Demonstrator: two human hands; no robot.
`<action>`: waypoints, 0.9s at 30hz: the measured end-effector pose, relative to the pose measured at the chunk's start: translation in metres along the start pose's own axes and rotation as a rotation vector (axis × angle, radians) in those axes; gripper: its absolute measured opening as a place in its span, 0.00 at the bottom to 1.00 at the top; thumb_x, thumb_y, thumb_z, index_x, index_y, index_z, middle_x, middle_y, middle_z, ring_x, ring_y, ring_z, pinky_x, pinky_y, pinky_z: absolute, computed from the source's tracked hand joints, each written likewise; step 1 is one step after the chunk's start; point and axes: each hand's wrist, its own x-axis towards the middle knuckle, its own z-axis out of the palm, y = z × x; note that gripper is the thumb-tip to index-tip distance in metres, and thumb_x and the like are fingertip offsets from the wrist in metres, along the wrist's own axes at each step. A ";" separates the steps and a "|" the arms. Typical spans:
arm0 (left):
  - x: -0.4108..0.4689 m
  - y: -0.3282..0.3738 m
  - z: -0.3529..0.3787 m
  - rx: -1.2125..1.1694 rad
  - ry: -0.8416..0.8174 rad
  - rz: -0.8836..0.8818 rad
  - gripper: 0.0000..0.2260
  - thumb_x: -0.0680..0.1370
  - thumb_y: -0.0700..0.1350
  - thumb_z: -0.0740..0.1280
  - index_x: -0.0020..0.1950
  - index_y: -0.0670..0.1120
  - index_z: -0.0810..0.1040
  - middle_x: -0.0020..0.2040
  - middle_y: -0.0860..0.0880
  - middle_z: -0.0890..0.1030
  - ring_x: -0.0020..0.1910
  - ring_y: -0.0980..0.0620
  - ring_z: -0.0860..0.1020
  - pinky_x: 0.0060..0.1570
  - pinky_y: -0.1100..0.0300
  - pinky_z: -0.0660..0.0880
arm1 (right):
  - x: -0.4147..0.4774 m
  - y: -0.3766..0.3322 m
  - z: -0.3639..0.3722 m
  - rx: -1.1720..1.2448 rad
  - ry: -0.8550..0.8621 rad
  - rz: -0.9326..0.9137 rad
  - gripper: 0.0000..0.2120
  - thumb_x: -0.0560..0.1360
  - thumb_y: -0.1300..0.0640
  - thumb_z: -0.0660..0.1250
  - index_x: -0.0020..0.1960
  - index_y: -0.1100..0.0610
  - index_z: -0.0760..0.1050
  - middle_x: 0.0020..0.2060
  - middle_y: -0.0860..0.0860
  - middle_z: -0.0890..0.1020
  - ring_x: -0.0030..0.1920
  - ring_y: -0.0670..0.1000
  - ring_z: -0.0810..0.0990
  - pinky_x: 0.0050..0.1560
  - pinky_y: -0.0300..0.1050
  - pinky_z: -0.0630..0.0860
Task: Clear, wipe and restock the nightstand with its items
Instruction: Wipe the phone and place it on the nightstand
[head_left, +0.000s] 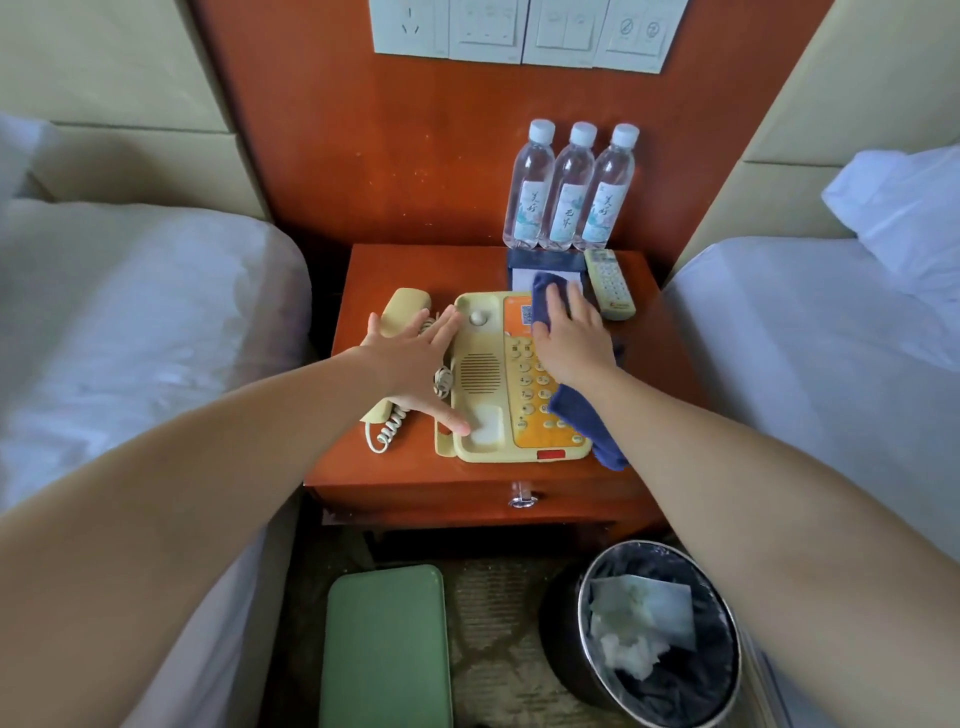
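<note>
A cream telephone base (480, 374) with an orange keypad sits on the red-brown nightstand (415, 270). Its handset (402, 309) lies off the cradle to the left, joined by a coiled cord (389, 428). My left hand (415, 364) is spread flat, fingers straight, over the handset and the base's left edge. My right hand (571, 338) presses a blue cloth (592, 421) onto the keypad. Three water bottles (569, 189) stand at the back right. In front of them lie a notepad (543, 262) and a remote control (610, 283).
Beds with white sheets flank the nightstand left (130, 312) and right (805, 364). On the floor stand a green stool (384, 649) and a lined waste bin (660, 634) holding crumpled paper. The drawer knob (522, 499) faces me. Wall switches (524, 31) sit above.
</note>
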 end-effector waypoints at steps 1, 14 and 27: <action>0.000 0.000 0.000 -0.001 0.002 -0.002 0.67 0.56 0.81 0.64 0.76 0.52 0.27 0.78 0.57 0.32 0.78 0.50 0.35 0.69 0.26 0.42 | -0.005 0.006 0.000 0.156 -0.022 0.073 0.27 0.84 0.49 0.48 0.80 0.51 0.45 0.77 0.55 0.58 0.74 0.59 0.62 0.66 0.51 0.64; 0.001 0.001 0.005 -0.030 0.048 -0.005 0.68 0.52 0.82 0.63 0.77 0.52 0.29 0.79 0.56 0.37 0.78 0.50 0.36 0.70 0.28 0.43 | -0.083 0.029 0.019 0.492 0.029 0.149 0.24 0.85 0.50 0.49 0.80 0.46 0.49 0.62 0.57 0.78 0.53 0.58 0.80 0.46 0.49 0.75; 0.001 0.000 0.006 -0.008 0.066 0.022 0.67 0.54 0.82 0.62 0.77 0.51 0.30 0.79 0.55 0.37 0.79 0.47 0.38 0.71 0.29 0.41 | -0.157 0.014 0.066 0.502 0.320 0.172 0.24 0.84 0.55 0.52 0.79 0.49 0.53 0.77 0.48 0.62 0.74 0.52 0.64 0.71 0.51 0.67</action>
